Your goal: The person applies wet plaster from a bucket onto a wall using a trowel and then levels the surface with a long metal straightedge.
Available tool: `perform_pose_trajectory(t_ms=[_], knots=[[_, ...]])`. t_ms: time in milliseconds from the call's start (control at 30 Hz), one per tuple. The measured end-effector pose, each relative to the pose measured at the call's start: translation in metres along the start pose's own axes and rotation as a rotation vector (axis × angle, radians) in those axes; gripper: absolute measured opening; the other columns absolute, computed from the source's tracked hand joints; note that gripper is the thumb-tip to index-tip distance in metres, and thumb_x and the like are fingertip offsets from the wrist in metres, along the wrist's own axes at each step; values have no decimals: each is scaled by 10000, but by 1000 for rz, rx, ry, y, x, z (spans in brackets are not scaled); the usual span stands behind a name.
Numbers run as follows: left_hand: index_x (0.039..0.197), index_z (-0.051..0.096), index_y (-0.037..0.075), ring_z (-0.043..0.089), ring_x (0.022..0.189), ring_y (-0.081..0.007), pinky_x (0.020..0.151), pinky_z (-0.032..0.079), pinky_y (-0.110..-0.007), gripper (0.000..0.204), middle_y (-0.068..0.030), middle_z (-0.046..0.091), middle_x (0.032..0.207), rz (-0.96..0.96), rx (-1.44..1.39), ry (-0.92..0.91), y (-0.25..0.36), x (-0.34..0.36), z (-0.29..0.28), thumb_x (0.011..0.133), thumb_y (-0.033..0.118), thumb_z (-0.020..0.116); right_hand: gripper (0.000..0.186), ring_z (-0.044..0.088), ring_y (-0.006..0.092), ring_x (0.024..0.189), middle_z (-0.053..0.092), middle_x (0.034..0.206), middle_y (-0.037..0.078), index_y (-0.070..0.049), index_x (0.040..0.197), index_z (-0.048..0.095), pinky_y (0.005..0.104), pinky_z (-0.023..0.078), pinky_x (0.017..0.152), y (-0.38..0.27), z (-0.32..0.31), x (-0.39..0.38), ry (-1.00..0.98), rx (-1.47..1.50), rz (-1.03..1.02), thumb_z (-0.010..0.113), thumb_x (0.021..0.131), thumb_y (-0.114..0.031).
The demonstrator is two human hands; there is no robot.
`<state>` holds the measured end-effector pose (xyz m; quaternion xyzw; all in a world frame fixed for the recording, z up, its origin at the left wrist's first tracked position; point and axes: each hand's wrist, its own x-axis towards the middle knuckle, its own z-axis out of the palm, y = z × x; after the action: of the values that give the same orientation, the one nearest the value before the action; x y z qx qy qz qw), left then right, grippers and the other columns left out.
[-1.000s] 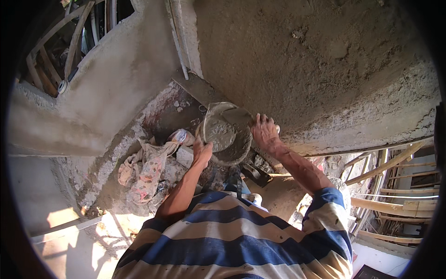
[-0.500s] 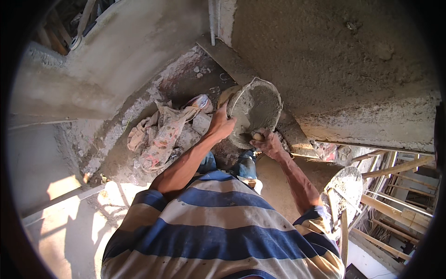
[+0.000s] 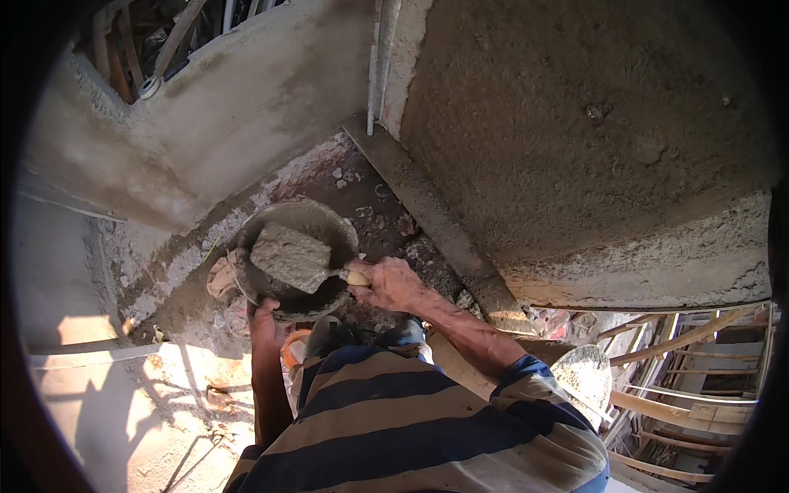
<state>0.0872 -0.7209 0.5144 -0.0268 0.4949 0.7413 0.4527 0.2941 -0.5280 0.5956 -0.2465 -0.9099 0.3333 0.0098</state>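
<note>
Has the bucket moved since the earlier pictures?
Yes: the bucket has shifted left, away from the long grey plank that it overlapped before.

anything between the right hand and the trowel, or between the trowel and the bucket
Nothing visible: the right hand is already closed on the handle of the trowel, and its mortar shows within the outline of the bucket. The left hand is at the near rim.

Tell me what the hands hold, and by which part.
The right hand holds a trowel by its handle; the left hand holds a bucket by its near rim.
</note>
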Motion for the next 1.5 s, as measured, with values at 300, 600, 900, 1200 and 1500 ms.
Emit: perform_pose_trajectory(t_ms=[300,600,900,1200,1500], knots=[[1294,435,37,563,1040,-335,814,547,-467,600,-161,519,1206,91,144,318,-21,-73,-26,699,64,506,384,576,92,648,638,811,58,-19,1128,590,255,493,561,154,-127,-38,-217,897,-205,710,791,-161],[1251,451,87,594,948,-317,718,563,-430,570,-131,546,1117,-80,369,249,-90,-45,52,685,52,520,422,506,79,591,576,769,41,0,1186,559,226,475,515,150,-192,-339,1225,408,619,645,858,-252],[1407,289,125,511,1110,-266,883,458,-380,673,-127,479,1286,-38,888,-136,-175,47,179,791,66,553,311,624,316,896,612,1033,190,-85,1122,610,413,506,743,171,-82,-164,153,-738,408,482,852,-173],[1442,259,210,536,1081,-402,908,450,-432,756,-249,540,1191,179,1295,-547,-121,-8,249,778,72,594,298,630,307,714,639,810,172,-104,1073,648,398,494,657,149,-48,-130,-80,-530,442,553,804,-191],[1383,343,63,561,948,-248,862,442,-329,654,-149,570,1131,-17,920,-442,-77,56,95,762,18,543,296,619,369,786,647,838,168,-115,972,599,448,492,688,68,73,-99,165,160,482,629,805,-357]])
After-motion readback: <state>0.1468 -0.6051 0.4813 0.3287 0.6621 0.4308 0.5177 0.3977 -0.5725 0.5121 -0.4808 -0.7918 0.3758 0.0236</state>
